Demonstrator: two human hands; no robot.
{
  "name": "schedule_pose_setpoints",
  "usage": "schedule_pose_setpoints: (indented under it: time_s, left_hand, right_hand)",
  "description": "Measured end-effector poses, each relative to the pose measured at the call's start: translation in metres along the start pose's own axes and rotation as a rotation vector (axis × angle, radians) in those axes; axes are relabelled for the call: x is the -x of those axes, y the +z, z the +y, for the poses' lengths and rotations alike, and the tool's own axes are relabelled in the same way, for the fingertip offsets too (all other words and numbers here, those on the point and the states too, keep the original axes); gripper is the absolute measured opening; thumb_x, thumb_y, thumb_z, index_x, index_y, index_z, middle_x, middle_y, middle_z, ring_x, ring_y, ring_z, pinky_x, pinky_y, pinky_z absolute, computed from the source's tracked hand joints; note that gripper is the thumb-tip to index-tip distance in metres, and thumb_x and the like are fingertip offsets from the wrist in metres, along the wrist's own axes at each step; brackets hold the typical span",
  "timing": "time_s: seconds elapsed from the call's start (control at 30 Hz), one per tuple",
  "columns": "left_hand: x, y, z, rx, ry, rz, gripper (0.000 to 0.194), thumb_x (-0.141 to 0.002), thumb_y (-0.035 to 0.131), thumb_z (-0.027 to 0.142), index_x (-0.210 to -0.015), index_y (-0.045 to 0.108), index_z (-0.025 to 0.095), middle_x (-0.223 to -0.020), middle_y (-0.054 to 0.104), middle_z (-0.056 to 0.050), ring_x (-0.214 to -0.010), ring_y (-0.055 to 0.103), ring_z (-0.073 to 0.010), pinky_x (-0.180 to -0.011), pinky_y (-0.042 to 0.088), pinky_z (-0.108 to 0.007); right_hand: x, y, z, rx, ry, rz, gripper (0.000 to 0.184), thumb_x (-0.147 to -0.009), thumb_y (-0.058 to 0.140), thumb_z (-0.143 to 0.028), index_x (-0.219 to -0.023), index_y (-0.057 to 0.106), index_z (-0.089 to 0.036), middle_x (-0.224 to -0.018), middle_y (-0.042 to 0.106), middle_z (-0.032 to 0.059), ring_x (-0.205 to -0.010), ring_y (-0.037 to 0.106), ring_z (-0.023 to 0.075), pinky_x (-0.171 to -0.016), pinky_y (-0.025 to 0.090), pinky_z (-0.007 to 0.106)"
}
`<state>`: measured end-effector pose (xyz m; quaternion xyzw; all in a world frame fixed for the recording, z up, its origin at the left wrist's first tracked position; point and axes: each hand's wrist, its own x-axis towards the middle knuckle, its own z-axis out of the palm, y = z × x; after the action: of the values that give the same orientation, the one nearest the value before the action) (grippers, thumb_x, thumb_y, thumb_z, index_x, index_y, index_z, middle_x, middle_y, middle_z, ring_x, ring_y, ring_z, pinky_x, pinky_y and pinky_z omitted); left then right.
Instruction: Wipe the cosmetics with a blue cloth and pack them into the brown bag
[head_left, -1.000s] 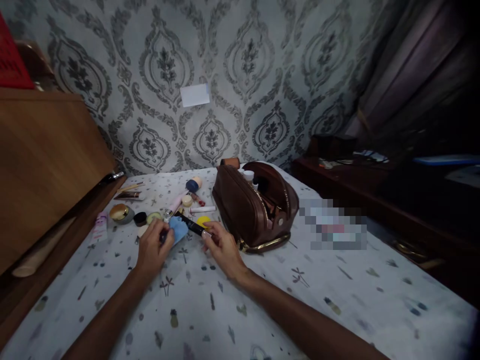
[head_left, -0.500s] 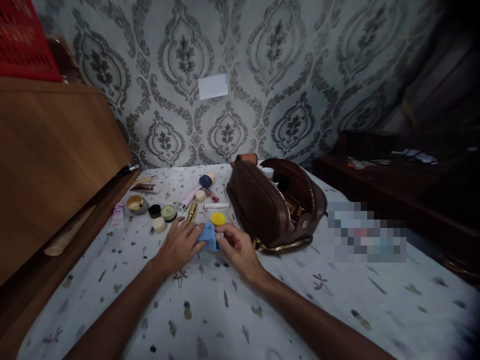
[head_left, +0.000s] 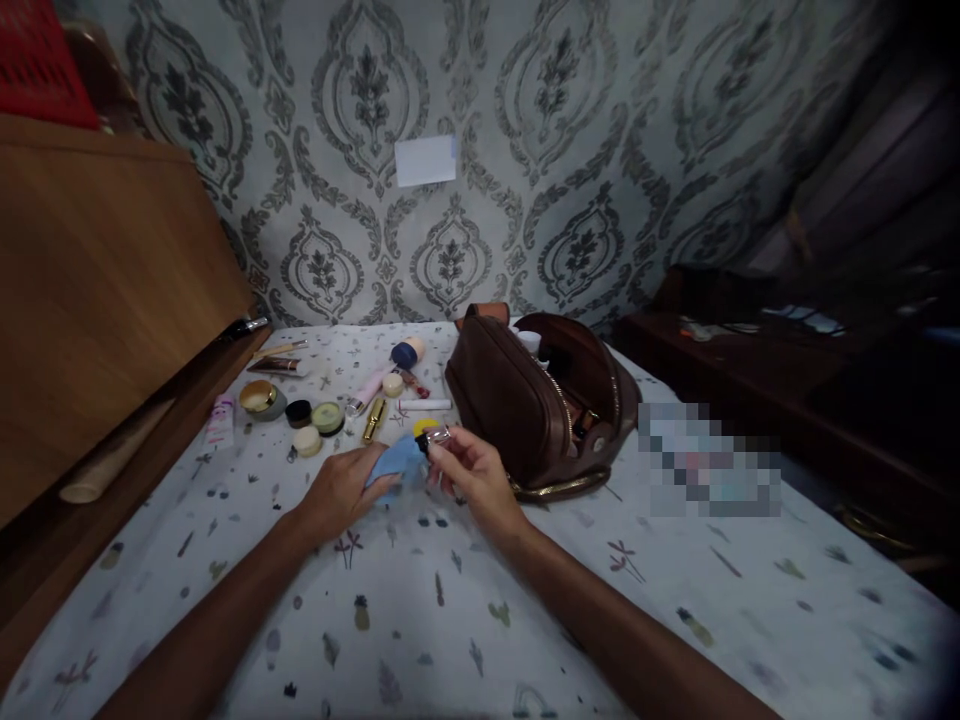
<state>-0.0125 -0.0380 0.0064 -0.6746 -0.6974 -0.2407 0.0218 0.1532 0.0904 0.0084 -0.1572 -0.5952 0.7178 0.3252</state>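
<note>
My left hand [head_left: 343, 492] grips a light blue cloth [head_left: 397, 460] between thumb and fingers. In my right hand [head_left: 474, 482] is a small clear bottle with a black end [head_left: 435, 438], pinched by thumb and fingertips, its black end turned toward the cloth. A yellow round lid [head_left: 425, 427] lies just behind it, partly hidden. Beyond my left hand lie a gold lipstick tube [head_left: 374, 420], a jar with pale green contents [head_left: 328, 418] and a small cream-coloured jar [head_left: 307, 441]. To the right of my right hand stands an unzipped brown cosmetic bag [head_left: 502, 400] with several items inside.
A white stick [head_left: 424, 405], a pink tube [head_left: 367, 388] and a navy-and-peach rounded item [head_left: 407, 352] lie farther back. At left are a gold-rimmed jar [head_left: 260, 399] and a wooden cabinet [head_left: 97, 310]. The patterned sheet [head_left: 435, 620] spreads in front. A blurred patch covers something at right.
My right hand has lifted and turned, bringing the small clear bottle into clearer view. The blue cloth in my left hand has shifted left. The view has moved slightly.
</note>
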Motion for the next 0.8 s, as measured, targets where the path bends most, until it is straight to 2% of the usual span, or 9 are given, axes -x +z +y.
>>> schedule_pose_setpoints:
  time_s: [0.07, 0.17, 0.3, 0.43, 0.6, 0.7, 0.8]
  left_hand:
    - [0.0, -0.002, 0.004, 0.083, -0.033, -0.043, 0.033, -0.1, 0.037, 0.045, -0.087, 0.055, 0.02, -0.071, 0.062, 0.0, -0.064, 0.06, -0.0168, -0.062, 0.042, -0.025]
    - [-0.001, -0.003, 0.01, 0.203, -0.064, -0.081, 0.037, -0.1, 0.035, 0.045, -0.08, 0.054, 0.019, -0.065, 0.057, 0.002, -0.058, 0.056, -0.0146, -0.059, 0.039, -0.024]
    - [-0.002, -0.004, 0.018, 0.339, -0.098, -0.088, 0.038, -0.099, 0.035, 0.044, -0.081, 0.056, 0.018, -0.067, 0.056, 0.002, -0.059, 0.053, -0.013, -0.059, 0.038, -0.023]
    - [-0.003, -0.005, 0.025, 0.481, -0.119, -0.137, 0.036, -0.098, 0.039, 0.046, -0.09, 0.058, 0.017, -0.073, 0.058, 0.002, -0.063, 0.052, -0.013, -0.062, 0.041, -0.023]
    - [-0.003, -0.005, 0.025, 0.553, -0.127, -0.154, 0.035, -0.095, 0.048, 0.046, -0.109, 0.057, 0.015, -0.086, 0.062, -0.001, -0.074, 0.056, -0.016, -0.068, 0.044, -0.024]
    - [-0.003, -0.003, 0.025, 0.589, -0.189, -0.149, 0.036, -0.094, 0.047, 0.048, -0.103, 0.059, 0.015, -0.075, 0.057, 0.001, -0.066, 0.052, -0.0142, -0.062, 0.042, -0.023]
    - [-0.003, 0.0, 0.025, 0.631, -0.242, -0.12, 0.038, -0.093, 0.046, 0.052, -0.091, 0.058, 0.016, -0.069, 0.052, 0.003, -0.063, 0.049, -0.0131, -0.06, 0.041, -0.023]
  right_hand:
    - [0.001, 0.001, 0.002, -0.011, 0.075, -0.08, 0.044, -0.069, 0.078, -0.057, -0.081, 0.064, -0.017, -0.056, 0.059, -0.0027, -0.048, 0.049, 0.009, -0.044, 0.035, 0.02]
    - [0.002, 0.004, 0.004, -0.056, 0.115, -0.109, 0.047, -0.066, 0.08, -0.059, -0.084, 0.066, -0.017, -0.057, 0.059, -0.0031, -0.049, 0.05, 0.0095, -0.043, 0.033, 0.02]
    - [0.002, 0.004, 0.0, -0.077, 0.087, -0.084, 0.047, -0.066, 0.08, -0.058, -0.089, 0.072, -0.017, -0.061, 0.059, -0.0027, -0.052, 0.048, 0.0087, -0.044, 0.034, 0.02]
    - [0.001, 0.002, -0.003, -0.079, 0.044, 0.012, 0.04, -0.069, 0.079, -0.052, -0.087, 0.075, -0.017, -0.063, 0.056, -0.0031, -0.051, 0.041, 0.0071, -0.045, 0.032, 0.021]
    - [-0.002, -0.001, -0.004, -0.151, 0.059, 0.121, 0.042, -0.067, 0.08, -0.052, -0.089, 0.076, -0.017, -0.067, 0.055, -0.002, -0.058, 0.043, 0.0088, -0.046, 0.03, 0.02]
    - [-0.002, 0.0, -0.004, -0.227, 0.105, 0.112, 0.042, -0.064, 0.083, -0.053, -0.085, 0.075, -0.017, -0.068, 0.056, -0.0018, -0.058, 0.043, 0.0087, -0.045, 0.03, 0.019]
    - [-0.001, 0.002, -0.001, -0.291, 0.153, 0.044, 0.04, -0.063, 0.085, -0.048, -0.086, 0.074, -0.018, -0.072, 0.06, -0.0014, -0.057, 0.045, 0.008, -0.049, 0.034, 0.019]
